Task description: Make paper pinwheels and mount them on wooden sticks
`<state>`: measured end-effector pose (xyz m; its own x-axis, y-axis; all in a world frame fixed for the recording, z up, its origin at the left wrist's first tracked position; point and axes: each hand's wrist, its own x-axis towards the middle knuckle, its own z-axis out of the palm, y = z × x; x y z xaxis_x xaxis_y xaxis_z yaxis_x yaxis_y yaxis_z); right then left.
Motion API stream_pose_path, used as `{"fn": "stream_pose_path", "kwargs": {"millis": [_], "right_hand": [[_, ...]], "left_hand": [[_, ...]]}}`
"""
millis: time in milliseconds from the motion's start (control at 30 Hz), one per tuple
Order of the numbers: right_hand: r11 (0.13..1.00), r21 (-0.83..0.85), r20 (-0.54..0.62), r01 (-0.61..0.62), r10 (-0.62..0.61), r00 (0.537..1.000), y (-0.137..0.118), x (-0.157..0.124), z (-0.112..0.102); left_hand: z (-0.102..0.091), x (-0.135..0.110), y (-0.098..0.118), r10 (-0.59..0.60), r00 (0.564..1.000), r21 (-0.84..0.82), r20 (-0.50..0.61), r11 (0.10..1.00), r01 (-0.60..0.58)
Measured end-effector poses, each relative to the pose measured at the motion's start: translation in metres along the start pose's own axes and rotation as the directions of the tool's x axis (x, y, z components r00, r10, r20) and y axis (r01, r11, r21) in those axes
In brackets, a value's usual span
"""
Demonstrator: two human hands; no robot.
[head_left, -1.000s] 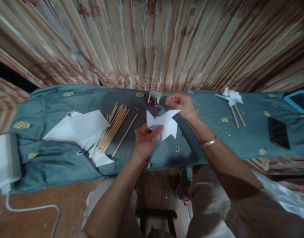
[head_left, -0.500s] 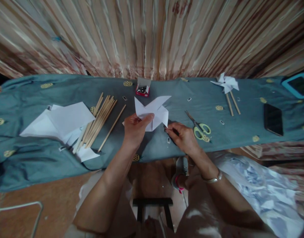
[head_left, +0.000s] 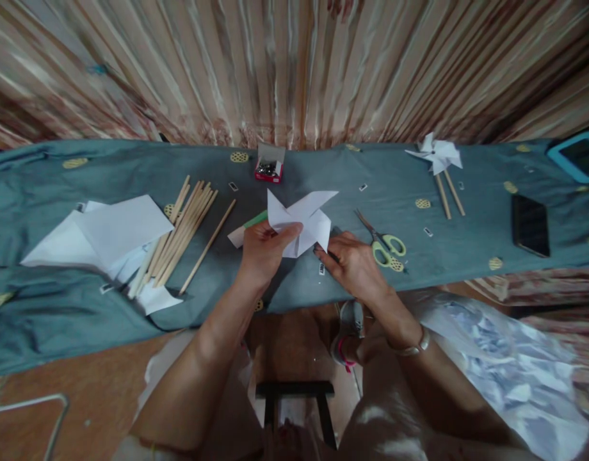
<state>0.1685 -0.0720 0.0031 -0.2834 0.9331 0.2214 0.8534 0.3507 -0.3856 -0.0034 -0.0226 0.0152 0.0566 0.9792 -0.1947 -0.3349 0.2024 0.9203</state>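
My left hand (head_left: 268, 250) pinches a folded white paper pinwheel (head_left: 314, 229), thumb pressed on its middle and fingers underneath. My right hand (head_left: 349, 259) is just beside the pinwheel's lower right blade, with thumb and forefinger closed together. A tiny dark thing shows at those fingertips, too small to name. Behind my left hand a green and whitish flat piece (head_left: 246, 225) partly sticks out. Beyond the pinwheel stands a small open red-and-white box (head_left: 269, 168) with shiny metal pieces inside. Scissors with light green handles (head_left: 381, 243) lie right of my right hand.
Left on the teal cloth (head_left: 217, 294) lie white paper sheets (head_left: 116, 230), a bundle of wooden sticks (head_left: 186, 234) and a single stick (head_left: 208, 246). At the right are finished pinwheels (head_left: 438, 153) on sticks, a black phone (head_left: 529, 224) and a blue-framed device (head_left: 580, 157).
My hands and the pinwheel have shifted slightly right relative to the table, and the view has turned a little. More of the green and whitish piece shows behind my left hand.
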Motion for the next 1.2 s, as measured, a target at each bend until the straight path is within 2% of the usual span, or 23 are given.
{"fn": "stream_pose_path", "kwargs": {"millis": [100,200,300,367,467,533,600,700,833,1000,1200], "right_hand": [[0.997,-0.07,0.011,0.018,-0.017,1.0,-0.002,0.0,0.003],[0.999,-0.005,-0.012,-0.035,0.035,0.999,0.001,-0.002,0.0],[0.972,0.163,-0.083,-0.168,0.183,0.98,0.005,-0.005,-0.01],[0.915,0.324,-0.153,-0.24,0.301,0.941,0.003,-0.007,-0.019],[0.782,0.585,-0.231,-0.215,0.414,0.88,-0.007,-0.008,-0.033],[0.745,0.654,-0.256,-0.131,0.381,0.888,-0.017,-0.008,-0.038],[0.761,0.643,-0.277,-0.091,0.342,0.898,-0.026,-0.007,-0.037],[0.768,0.633,-0.239,-0.099,0.315,0.919,-0.03,-0.005,-0.03],[0.773,0.626,-0.224,-0.108,0.311,0.924,-0.026,-0.004,-0.022],[0.758,0.644,-0.212,-0.103,0.306,0.928,-0.021,-0.003,-0.023],[0.726,0.682,-0.21,-0.09,0.312,0.927,-0.023,-0.002,-0.024]], "left_hand": [[0.001,-0.002,0.0,-0.044,0.999,-0.058,0.015,0.997,0.045],[0.001,-0.003,0.001,-0.088,0.995,-0.107,0.037,0.99,0.091],[-0.001,-0.004,0.001,-0.106,0.993,-0.119,0.055,0.987,0.112],[-0.002,-0.004,0.0,-0.104,0.993,-0.119,0.063,0.987,0.111],[-0.001,-0.006,-0.003,-0.084,0.994,-0.095,0.068,0.991,0.09],[0.002,-0.008,-0.004,-0.084,0.992,-0.067,0.089,0.994,0.09],[0.005,-0.01,-0.006,-0.113,0.986,-0.05,0.125,0.992,0.12],[0.009,-0.013,-0.006,-0.154,0.972,-0.047,0.176,0.985,0.165],[0.011,-0.016,-0.006,-0.169,0.958,-0.076,0.232,0.979,0.191],[0.012,-0.017,-0.007,-0.201,0.941,-0.125,0.272,0.962,0.242],[0.012,-0.016,-0.008,-0.19,0.941,-0.107,0.28,0.968,0.228]]}}
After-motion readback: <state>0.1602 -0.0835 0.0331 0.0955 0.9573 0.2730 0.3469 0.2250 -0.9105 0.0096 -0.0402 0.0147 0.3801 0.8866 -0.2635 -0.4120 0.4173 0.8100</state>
